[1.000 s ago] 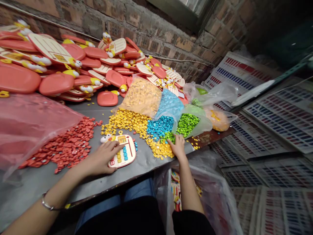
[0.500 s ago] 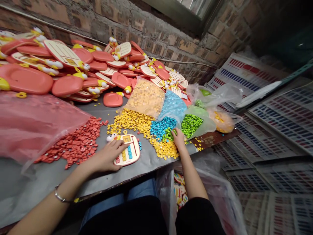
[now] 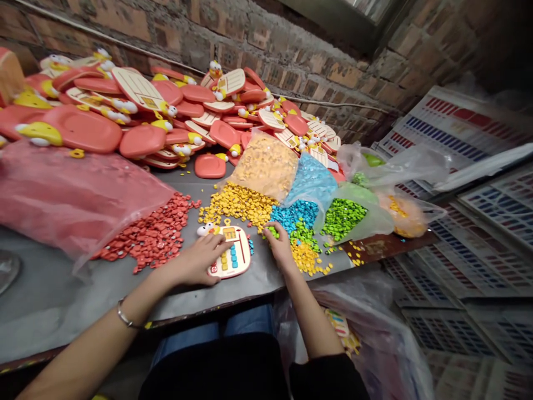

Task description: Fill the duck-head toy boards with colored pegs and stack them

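Observation:
On the table, my left hand [image 3: 199, 260] holds down a cream toy keypad [image 3: 239, 265] with a cartoon bird head at its far edge. The fingers lie across its left side and the thumb is at the near edge. Yellow and blue buttons sit in rows on the keypad's face. Just right of it, my right hand [image 3: 281, 250] is closed around small green buttons [image 3: 272, 232]; how many is hidden. Loose yellow buttons [image 3: 306, 256] lie beside that hand, with blue buttons [image 3: 297, 214] and more green ones beyond.
Red buttons [image 3: 154, 230] spill from a pink bag [image 3: 83, 189] on the left. Bags of yellow [image 3: 266, 164], blue [image 3: 312, 178] and green pieces [image 3: 345, 216] stand behind. Red toy shells [image 3: 83, 129] are heaped along the brick wall. A plastic-lined container [image 3: 375, 322] is below the table edge.
My right hand has moved left from the green pile toward the keypad, carrying green buttons. My left hand stays on the keypad. The whole view has shifted slightly.

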`<state>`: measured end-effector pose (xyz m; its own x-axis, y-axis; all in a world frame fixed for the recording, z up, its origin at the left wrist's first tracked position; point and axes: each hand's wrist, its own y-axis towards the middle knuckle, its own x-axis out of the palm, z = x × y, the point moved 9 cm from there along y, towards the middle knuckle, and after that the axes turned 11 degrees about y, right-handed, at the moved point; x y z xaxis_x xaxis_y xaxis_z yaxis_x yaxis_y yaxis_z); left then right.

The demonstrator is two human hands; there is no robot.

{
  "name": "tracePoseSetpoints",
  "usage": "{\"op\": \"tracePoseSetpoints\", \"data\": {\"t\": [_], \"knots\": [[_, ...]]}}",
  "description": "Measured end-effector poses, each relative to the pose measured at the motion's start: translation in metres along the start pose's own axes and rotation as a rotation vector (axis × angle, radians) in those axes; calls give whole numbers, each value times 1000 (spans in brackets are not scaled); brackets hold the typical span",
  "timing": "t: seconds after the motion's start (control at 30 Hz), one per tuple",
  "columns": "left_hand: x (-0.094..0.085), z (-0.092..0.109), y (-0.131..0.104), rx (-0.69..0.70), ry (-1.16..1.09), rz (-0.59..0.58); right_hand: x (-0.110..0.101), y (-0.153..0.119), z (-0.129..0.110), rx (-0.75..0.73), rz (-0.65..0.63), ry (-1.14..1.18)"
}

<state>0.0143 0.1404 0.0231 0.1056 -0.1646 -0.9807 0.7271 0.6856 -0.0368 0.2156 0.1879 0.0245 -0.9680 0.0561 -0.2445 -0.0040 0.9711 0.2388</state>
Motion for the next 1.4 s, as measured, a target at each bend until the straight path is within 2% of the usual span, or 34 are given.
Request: {"op": "tracePoseSetpoints", "data": {"t": [0.13,0.27,0.37,0.47,0.57,0.67,0.77,0.87,0.97,1.13,1.2,1.27,1.33,1.4], "knots": [[-2,2,0,2,6,-10,15,9,1,6,-9,48],[-8,5,-1,-9,-2,-27,13,9,-1,28,-57,72],[-9,5,-1,-19,-3,-38,18,10,-8,14,-112,81],[-7,5,0,-3,2,-10,33,17,-22,-67,-182,76],[-4,5,0,9,4,26,55,24,-34,-197,-256,-74],[-3,4,0,5,-2,32,79,25,-34,-305,-366,-279],[-3,4,1,3,-3,18,89,18,-32,-377,-407,-392],[-4,4,1,3,2,14,82,4,-36,-403,-405,-407],[-4,5,1,3,3,18,62,-7,-41,-373,-396,-362],[-9,7,1,-1,-16,0,11,13,-26,-244,-129,-324],[-11,7,1,2,-25,0,14,25,-15,-215,-159,-396],[-11,7,1,4,-28,1,27,33,-6,-199,-240,-503],[-10,6,1,6,-27,2,38,37,-4,-200,-273,-586],[-9,5,1,9,-27,6,45,36,-11,-227,-268,-565]]}}
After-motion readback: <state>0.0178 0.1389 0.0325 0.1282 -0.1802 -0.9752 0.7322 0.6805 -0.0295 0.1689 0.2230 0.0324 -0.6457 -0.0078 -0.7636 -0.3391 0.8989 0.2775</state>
